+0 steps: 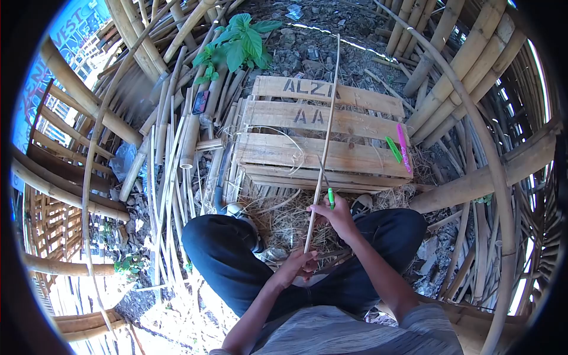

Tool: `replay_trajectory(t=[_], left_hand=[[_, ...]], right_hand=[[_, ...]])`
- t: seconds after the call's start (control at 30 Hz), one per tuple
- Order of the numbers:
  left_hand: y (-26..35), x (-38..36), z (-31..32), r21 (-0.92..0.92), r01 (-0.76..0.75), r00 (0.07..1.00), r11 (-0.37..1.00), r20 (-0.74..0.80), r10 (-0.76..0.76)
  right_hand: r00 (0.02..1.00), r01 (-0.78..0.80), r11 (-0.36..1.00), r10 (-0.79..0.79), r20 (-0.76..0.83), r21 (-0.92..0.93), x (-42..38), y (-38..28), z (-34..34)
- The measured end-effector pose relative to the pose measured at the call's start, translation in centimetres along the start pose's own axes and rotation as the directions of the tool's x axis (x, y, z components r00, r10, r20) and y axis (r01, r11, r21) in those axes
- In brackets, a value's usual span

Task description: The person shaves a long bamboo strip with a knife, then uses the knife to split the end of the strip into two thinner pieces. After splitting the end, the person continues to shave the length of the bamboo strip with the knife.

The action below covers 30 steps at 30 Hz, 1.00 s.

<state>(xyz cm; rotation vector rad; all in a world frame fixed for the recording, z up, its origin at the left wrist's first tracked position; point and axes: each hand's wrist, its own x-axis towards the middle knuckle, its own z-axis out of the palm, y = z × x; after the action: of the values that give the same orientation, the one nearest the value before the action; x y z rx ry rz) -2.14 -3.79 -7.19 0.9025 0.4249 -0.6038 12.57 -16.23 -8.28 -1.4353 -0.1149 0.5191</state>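
Note:
A long thin bamboo strip (329, 118) slants up from my lap across a wooden crate (284, 149). My left hand (296, 267) is closed round its lower end. Higher on the strip, my right hand (336, 216) holds a knife with a green handle (331, 198); its blade points up beside the strip, and the fingers also touch the strip. On the crate's right end lie a green object (393, 149) and a long pink object (403, 142), whose kinds I cannot make out.
Cut bamboo strips (171, 177) and poles lie left of the crate, with a phone (200, 102) on them. A leafy plant (244, 44) grows behind. Thick bamboo poles (467, 183) stand and lean at the right. Straw (281, 228) covers the ground between my legs.

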Motion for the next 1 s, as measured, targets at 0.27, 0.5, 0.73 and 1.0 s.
replay_trajectory(t=[0.27,0.5,0.73,1.0], left_hand=[[0.3,0.7,0.3,-0.09,-0.051,0.998,0.995,0.024,0.053],[4.3,0.8,-0.9,0.035,-0.035,0.997,0.999,0.076,0.033],[6.4,2.8,-2.3,0.116,-0.092,0.995,0.989,-0.014,0.094],[5.5,2.9,-0.7,0.786,-0.174,0.859,0.593,-0.173,0.481]], right_hand=[[0.999,-0.053,0.987,0.053,-0.005,-0.149,-1.4,-1.9,-2.1],[0.959,0.216,0.673,-0.008,0.284,-0.707,-1.5,-6.0,-2.1],[0.955,0.287,0.442,-0.062,0.29,-0.85,0.1,-6.0,-1.8],[0.937,0.344,0.534,-0.134,0.324,-0.773,-1.6,-3.3,0.3]])
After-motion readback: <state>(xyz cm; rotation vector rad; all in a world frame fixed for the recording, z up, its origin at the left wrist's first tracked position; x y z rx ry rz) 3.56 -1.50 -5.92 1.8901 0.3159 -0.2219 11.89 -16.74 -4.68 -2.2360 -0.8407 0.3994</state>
